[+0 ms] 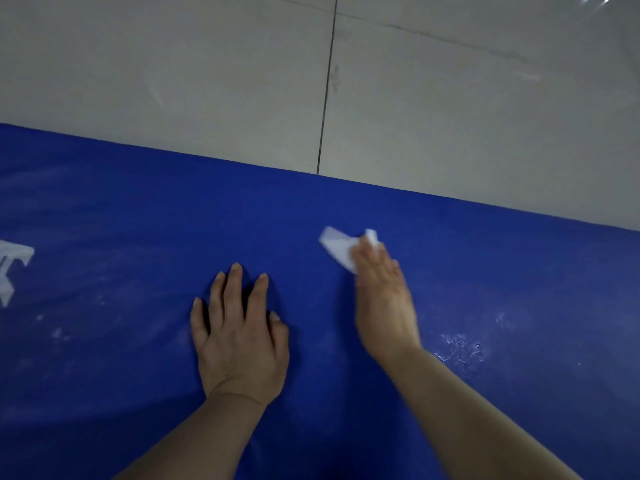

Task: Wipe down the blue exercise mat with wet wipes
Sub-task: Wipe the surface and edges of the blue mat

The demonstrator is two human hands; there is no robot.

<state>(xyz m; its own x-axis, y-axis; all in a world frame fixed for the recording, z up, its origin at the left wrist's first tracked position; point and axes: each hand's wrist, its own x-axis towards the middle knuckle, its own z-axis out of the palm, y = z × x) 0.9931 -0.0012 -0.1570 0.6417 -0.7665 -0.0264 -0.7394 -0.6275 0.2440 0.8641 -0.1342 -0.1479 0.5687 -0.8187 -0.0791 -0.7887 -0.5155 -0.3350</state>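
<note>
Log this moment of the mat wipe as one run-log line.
left hand: flat on blue mat, bracing | right hand: presses wet wipe to mat near far edge | pale smears at left, droplets at right

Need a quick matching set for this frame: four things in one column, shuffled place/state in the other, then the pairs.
Column 1
1. left hand
2. right hand
3. wet wipe
4. white logo

Column 2
A. printed at the mat's left edge of view
B. pushed along the mat under the fingertips
C. spread flat, bracing on the mat
D. reaching forward, fingers on the wipe

Pairs: 1-C, 2-D, 3-B, 4-A
</note>
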